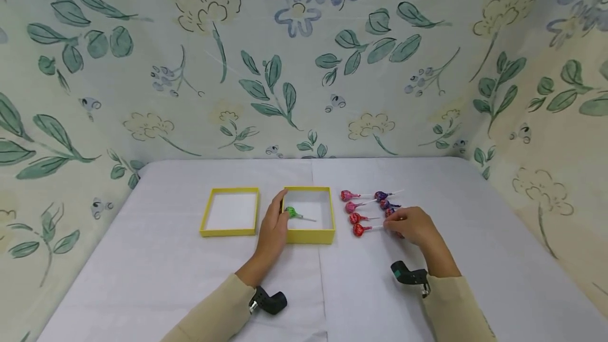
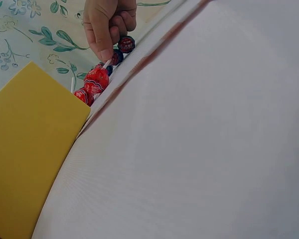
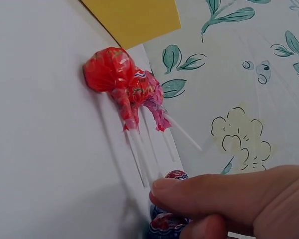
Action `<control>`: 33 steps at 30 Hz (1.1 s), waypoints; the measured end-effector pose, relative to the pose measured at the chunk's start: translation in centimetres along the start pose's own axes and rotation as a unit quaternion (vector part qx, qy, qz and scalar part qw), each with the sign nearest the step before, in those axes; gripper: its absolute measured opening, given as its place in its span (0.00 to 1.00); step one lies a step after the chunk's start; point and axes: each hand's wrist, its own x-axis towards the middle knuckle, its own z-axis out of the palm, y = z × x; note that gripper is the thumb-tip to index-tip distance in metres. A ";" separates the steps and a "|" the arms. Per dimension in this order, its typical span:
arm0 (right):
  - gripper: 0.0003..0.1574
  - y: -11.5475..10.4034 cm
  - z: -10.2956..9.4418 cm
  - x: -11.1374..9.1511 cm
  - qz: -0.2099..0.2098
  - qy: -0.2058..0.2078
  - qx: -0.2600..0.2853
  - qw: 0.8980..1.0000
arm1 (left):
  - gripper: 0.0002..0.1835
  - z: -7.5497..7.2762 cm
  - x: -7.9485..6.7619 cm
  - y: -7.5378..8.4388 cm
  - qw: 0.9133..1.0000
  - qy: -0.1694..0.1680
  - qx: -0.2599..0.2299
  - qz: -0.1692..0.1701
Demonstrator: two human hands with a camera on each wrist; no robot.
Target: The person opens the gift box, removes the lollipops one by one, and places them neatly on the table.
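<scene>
With its fingers along the outside of the left wall and its thumb over the rim, my left hand (image 1: 273, 228) holds a yellow box (image 1: 310, 236) with a white inside. One green lollipop (image 1: 292, 212) lies in that box, its white stick pointing right. My right hand (image 1: 414, 227) pinches the white stick of a red lollipop (image 3: 108, 69) between thumb and finger. Its wrapped head (image 2: 96, 80) shows beside another red one in the left wrist view. Part of the dark-wrapped lollipops (image 3: 167, 224) is hidden behind the right hand.
A shallow yellow lid (image 1: 229, 234) with a white inside lies left of the box. Right of the box, pink lollipops (image 1: 350, 207) and another red lollipop (image 1: 354, 218) form a column, with dark purple lollipops (image 1: 381, 195) beside them. A floral cloth (image 1: 294, 94) rises behind the white table (image 1: 166, 278).
</scene>
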 end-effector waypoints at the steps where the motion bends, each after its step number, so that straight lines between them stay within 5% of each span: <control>1: 0.12 0.0 0.0 0.0 0.002 0.002 -0.002 1.000 | 0.29 0.0 0.0 0.0 1.000 -0.001 0.002 0.000; 33: 0.13 -0.6 0.3 -0.4 -0.004 0.027 -0.034 0.999 | 0.29 0.1 -0.1 0.1 1.000 0.000 0.003 -0.002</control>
